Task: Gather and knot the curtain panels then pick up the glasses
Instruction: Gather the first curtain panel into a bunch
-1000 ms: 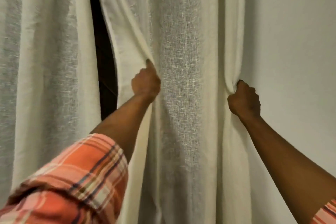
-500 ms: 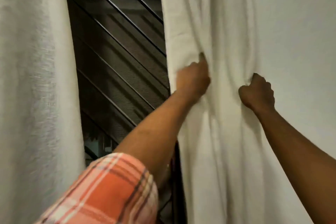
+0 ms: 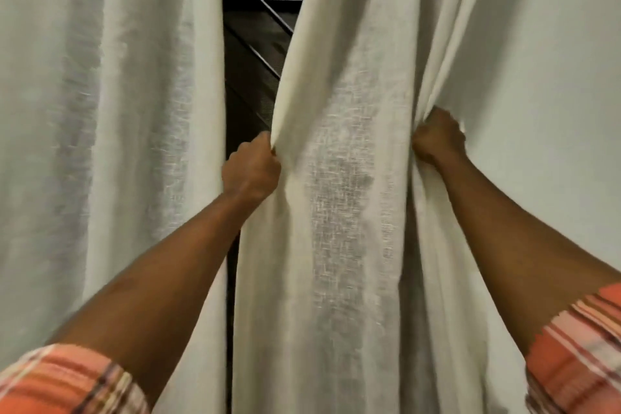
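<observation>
Two cream linen curtain panels hang in front of me. The right panel [image 3: 342, 151] is stretched between my hands. My left hand [image 3: 252, 168] grips its inner edge in a fist. My right hand [image 3: 437, 141] grips its outer edge, bunched against the wall. The left panel [image 3: 100, 111] hangs loose and untouched. No glasses are in view.
A dark window with diagonal metal bars [image 3: 258, 54] shows through the gap between the panels. A plain pale wall [image 3: 554, 94] runs along the right side. My orange plaid sleeves sit at the bottom corners.
The gap onto the window has narrowed compared with half a second ago. Both hands keep their grip on the right panel's edges, which are spread wider apart now.
</observation>
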A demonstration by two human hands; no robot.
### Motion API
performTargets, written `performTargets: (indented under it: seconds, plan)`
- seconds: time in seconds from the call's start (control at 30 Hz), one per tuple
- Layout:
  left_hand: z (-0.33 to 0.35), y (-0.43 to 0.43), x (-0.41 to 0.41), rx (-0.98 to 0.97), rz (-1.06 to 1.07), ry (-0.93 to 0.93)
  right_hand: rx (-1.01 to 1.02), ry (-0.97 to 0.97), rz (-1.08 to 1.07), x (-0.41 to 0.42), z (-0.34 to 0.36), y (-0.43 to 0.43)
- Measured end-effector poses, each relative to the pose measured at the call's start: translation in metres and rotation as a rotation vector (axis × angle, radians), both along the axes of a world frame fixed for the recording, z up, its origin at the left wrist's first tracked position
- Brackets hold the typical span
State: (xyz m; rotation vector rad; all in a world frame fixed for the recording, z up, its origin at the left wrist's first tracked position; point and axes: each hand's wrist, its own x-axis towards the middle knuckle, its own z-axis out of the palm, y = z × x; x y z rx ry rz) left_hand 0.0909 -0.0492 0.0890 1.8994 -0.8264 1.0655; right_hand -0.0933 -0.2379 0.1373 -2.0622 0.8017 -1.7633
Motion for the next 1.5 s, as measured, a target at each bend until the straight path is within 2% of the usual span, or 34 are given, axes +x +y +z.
performTargets:
  seconds: [0.07, 0.13, 0.23, 0.33, 0.4, 0.5, 0.57, 0.7, 0.83, 0.93, 1.0, 1.1, 1.17, 1.23, 1.3, 1.5]
  plan:
    - [0.005, 0.015, 0.003, 0.001, -0.023, -0.031, -0.072, -0.030, 0.087, 0.038, 0.016, 0.050]
    - [0.009, 0.033, 0.005, -0.046, -0.037, -0.048, -0.239, -0.010, 0.195, 0.077, 0.037, 0.115]
    - [0.015, 0.059, 0.046, -0.157, -0.137, 0.126, -0.464, 0.089, 0.288, 0.123, 0.052, 0.216]
    - [0.005, 0.091, 0.087, -0.171, -0.155, 0.240, -0.514, 0.208, 0.263, 0.151, 0.045, 0.260]
    - [-0.008, 0.108, 0.085, -0.138, -0.201, 0.229, -0.498, 0.292, 0.205, 0.152, 0.034, 0.243]
    - [-0.020, 0.123, 0.068, -0.059, -0.155, 0.132, -0.386, 0.381, 0.120, 0.134, 0.011, 0.188]
    - [-0.019, 0.119, 0.065, -0.052, -0.143, 0.138, -0.298, 0.407, 0.044, 0.117, -0.008, 0.147]
    - [-0.015, 0.098, 0.045, -0.003, -0.115, 0.110, -0.147, 0.315, -0.037, 0.071, -0.032, 0.083]
    - [-0.011, 0.066, 0.017, -0.088, -0.143, 0.099, -0.097, 0.257, -0.080, 0.041, -0.035, 0.055]
    - [-0.005, 0.046, -0.007, -0.191, -0.192, 0.026, -0.131, 0.247, -0.087, 0.033, -0.032, 0.052]
    - [0.001, 0.034, -0.018, -0.249, -0.186, -0.064, -0.162, 0.234, -0.073, 0.031, -0.032, 0.056]
    - [0.006, 0.020, -0.036, -0.311, -0.108, -0.315, -0.231, 0.215, -0.087, 0.032, -0.034, 0.064]
    - [0.009, 0.011, -0.048, -0.289, -0.133, -0.480, -0.261, 0.189, -0.082, 0.034, -0.036, 0.069]
    - [0.010, 0.002, -0.060, -0.209, -0.215, -0.566, -0.285, 0.154, -0.067, 0.039, -0.038, 0.072]
    - [0.009, -0.010, -0.070, -0.159, -0.248, -0.518, -0.291, 0.116, -0.046, 0.042, -0.041, 0.074]
    - [0.007, -0.035, -0.075, -0.163, -0.251, -0.069, -0.271, 0.081, -0.008, 0.051, -0.047, 0.078]
